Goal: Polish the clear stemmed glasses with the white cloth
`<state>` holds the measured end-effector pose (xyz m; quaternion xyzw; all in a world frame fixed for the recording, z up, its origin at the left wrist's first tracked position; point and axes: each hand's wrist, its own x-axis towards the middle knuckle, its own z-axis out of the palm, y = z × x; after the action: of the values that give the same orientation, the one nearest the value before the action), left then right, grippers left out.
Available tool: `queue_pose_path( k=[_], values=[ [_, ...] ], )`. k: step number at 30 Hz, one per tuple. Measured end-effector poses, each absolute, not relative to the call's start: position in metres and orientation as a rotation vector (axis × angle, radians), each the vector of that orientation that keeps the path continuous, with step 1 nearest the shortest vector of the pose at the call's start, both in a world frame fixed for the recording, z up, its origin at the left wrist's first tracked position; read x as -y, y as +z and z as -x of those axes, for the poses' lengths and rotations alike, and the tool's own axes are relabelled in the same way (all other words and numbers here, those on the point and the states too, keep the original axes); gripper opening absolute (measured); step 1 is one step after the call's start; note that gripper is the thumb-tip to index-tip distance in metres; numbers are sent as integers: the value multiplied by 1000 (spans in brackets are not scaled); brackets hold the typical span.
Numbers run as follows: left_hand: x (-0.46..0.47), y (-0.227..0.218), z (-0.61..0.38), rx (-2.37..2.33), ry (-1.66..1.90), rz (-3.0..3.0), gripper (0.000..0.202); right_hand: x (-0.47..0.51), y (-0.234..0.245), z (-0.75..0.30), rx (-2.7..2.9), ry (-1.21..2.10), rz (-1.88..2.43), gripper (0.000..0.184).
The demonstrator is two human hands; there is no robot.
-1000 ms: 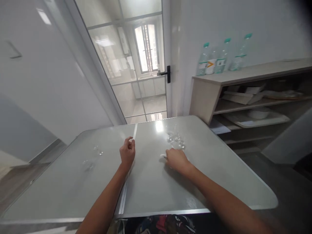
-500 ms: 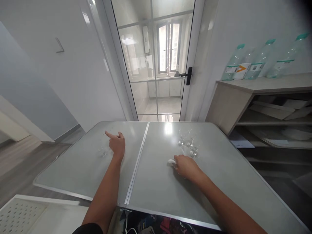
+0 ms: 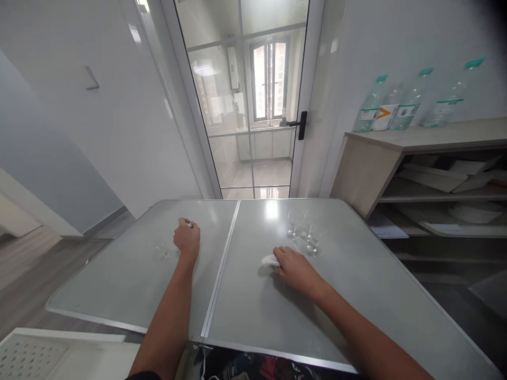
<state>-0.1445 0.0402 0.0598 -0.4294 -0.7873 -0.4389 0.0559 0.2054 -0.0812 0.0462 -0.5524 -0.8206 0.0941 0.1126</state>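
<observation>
On the right half of the grey table (image 3: 245, 295), my right hand (image 3: 297, 269) is closed around a white object with a smooth rounded end (image 3: 271, 260); its kind is unclear. Just beyond that hand are several clear stemmed glasses, one with its round foot showing (image 3: 313, 248). Over the left half, my left hand (image 3: 187, 237) has its fingers curled in. A small white bit shows at those fingers, too small to name. Transparent glassware (image 3: 163, 251) lies near its left side, its outline faint.
A metal seam (image 3: 222, 269) divides the tabletop. Behind it stands a glazed door with a black handle (image 3: 302, 125). To the right, a shelf unit (image 3: 364, 163) carries several plastic bottles (image 3: 407, 108). A white perforated bin (image 3: 27, 359) is at lower left.
My left hand has curled its extended finger inward. My right hand has shifted slightly left, and more of the white object shows. The view has moved a little.
</observation>
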Motion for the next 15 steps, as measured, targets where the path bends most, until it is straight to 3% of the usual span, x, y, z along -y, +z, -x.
queue_pose_path(
  k=[15],
  values=[
    [-50,50,133,2048,-1479,1553,16,79,48,-204,2189,395,1469,25]
  ],
)
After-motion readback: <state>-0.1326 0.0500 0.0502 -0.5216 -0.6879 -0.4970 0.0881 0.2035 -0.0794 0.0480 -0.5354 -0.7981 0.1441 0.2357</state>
